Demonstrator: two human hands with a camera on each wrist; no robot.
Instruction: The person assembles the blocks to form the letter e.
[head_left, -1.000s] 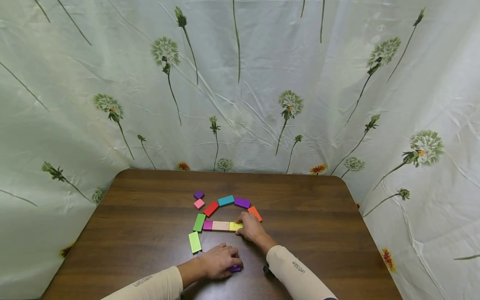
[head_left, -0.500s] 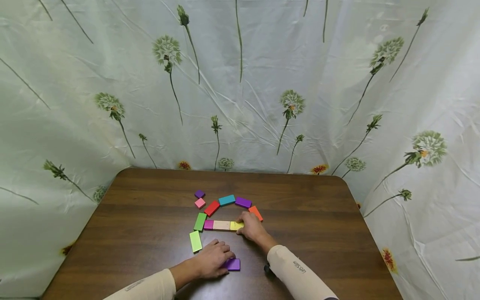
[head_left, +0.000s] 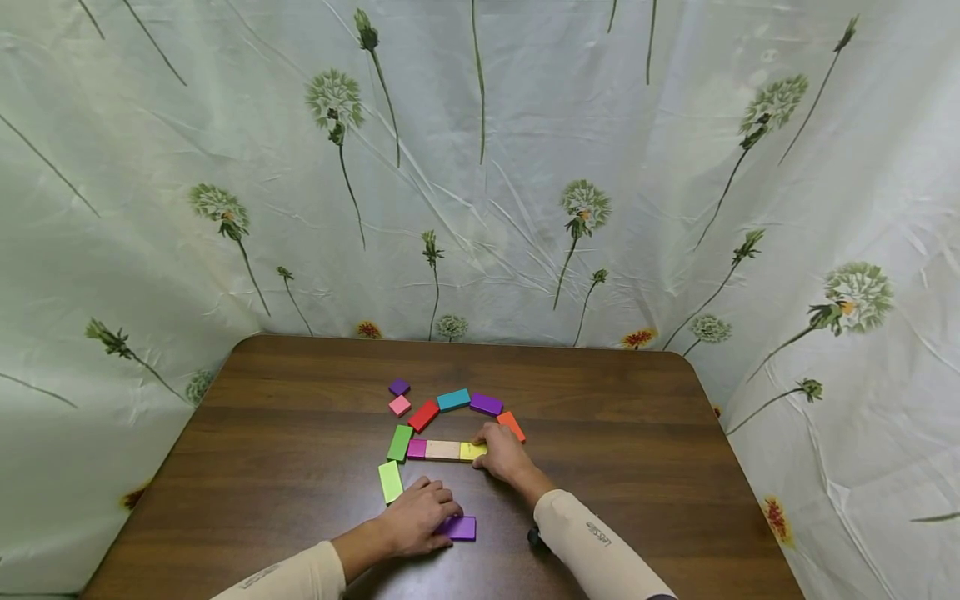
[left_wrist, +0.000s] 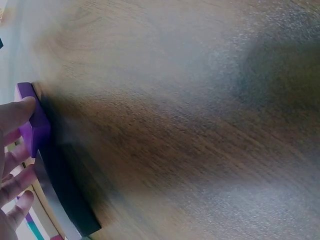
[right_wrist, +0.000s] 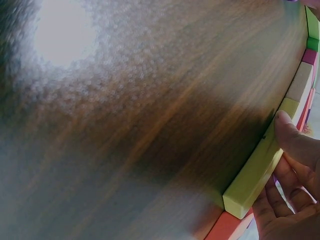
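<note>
My left hand (head_left: 417,520) pinches a purple block (head_left: 459,528) near the front of the table. In the left wrist view, the thumb lies on the purple block (left_wrist: 39,129), and a long dark block (left_wrist: 67,195) sits at its end; my hand hides that dark block in the head view. Thumb and fingers of my right hand (head_left: 506,454) grip a yellow block (head_left: 471,451) at the right end of a straight row. Beside the yellow block in this row are a bare wood block (head_left: 442,450) and a magenta block (head_left: 417,449).
Around the row curve light green (head_left: 391,482), green (head_left: 401,443), red (head_left: 424,415), teal (head_left: 453,400), purple (head_left: 487,405) and orange (head_left: 512,426) blocks. Small pink (head_left: 400,406) and dark purple (head_left: 399,387) blocks lie outside the curve. A floral curtain (head_left: 510,250) hangs behind the brown table (head_left: 615,417).
My left hand has moved left with the purple block, toward the light green block, and more of the purple block shows. The right hand stays on the yellow block.
</note>
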